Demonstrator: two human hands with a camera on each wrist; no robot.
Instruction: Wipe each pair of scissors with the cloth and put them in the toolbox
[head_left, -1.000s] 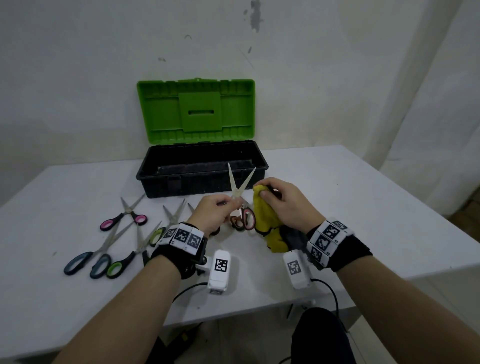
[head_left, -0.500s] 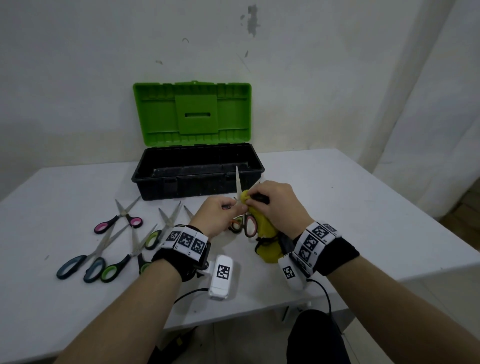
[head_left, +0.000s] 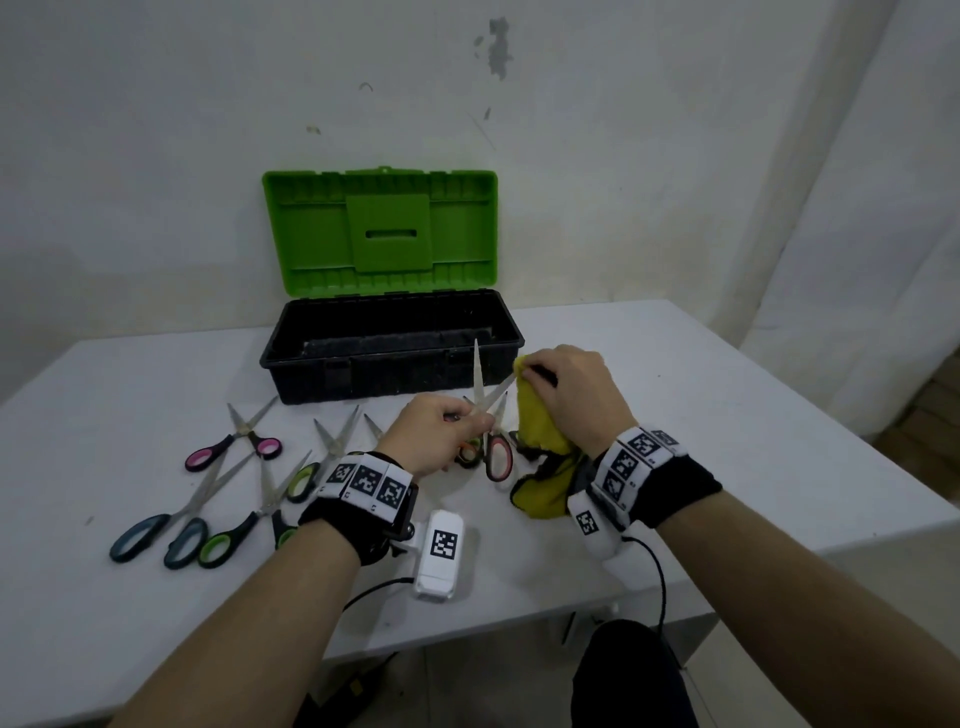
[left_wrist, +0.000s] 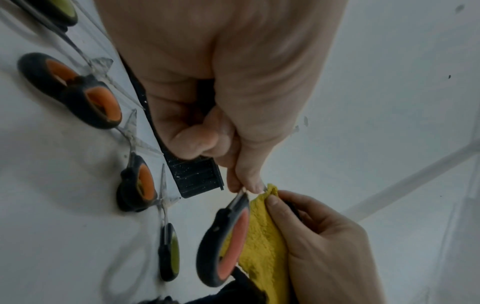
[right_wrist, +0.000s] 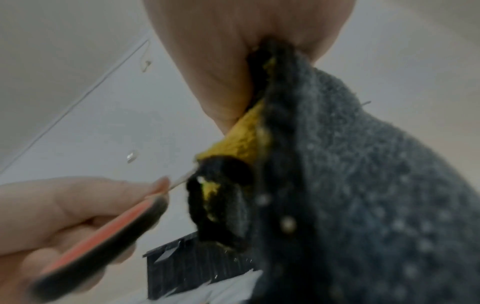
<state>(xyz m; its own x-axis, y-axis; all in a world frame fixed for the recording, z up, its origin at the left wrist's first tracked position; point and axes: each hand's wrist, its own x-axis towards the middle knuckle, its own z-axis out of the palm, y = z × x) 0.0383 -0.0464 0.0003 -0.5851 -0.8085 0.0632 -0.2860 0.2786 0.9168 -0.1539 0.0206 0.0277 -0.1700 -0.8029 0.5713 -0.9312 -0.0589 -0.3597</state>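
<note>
My left hand (head_left: 475, 418) pinches the red-handled scissors (head_left: 498, 460) near the pivot, with the blades spread and pointing up in front of the toolbox. My right hand (head_left: 530, 371) grips the yellow and grey cloth (head_left: 537, 426), pinching it around the outer end of the right blade. The left wrist view shows the red handle (left_wrist: 228, 242) hanging beside the cloth (left_wrist: 262, 236). The black toolbox (head_left: 389, 374) stands open behind, its green lid (head_left: 379, 228) upright. The blade tip is hidden inside the cloth.
Several other scissors lie on the white table (head_left: 727, 415) to the left: pink-handled scissors (head_left: 234, 449), blue-grey scissors (head_left: 161, 530), green ones (head_left: 244, 525). Orange-handled scissors (left_wrist: 78, 92) lie under my left hand. The table's edge runs near my forearms.
My right hand has slid the cloth from near the pivot up along the right blade towards its tip. The left hand kept its hold on the scissors.
</note>
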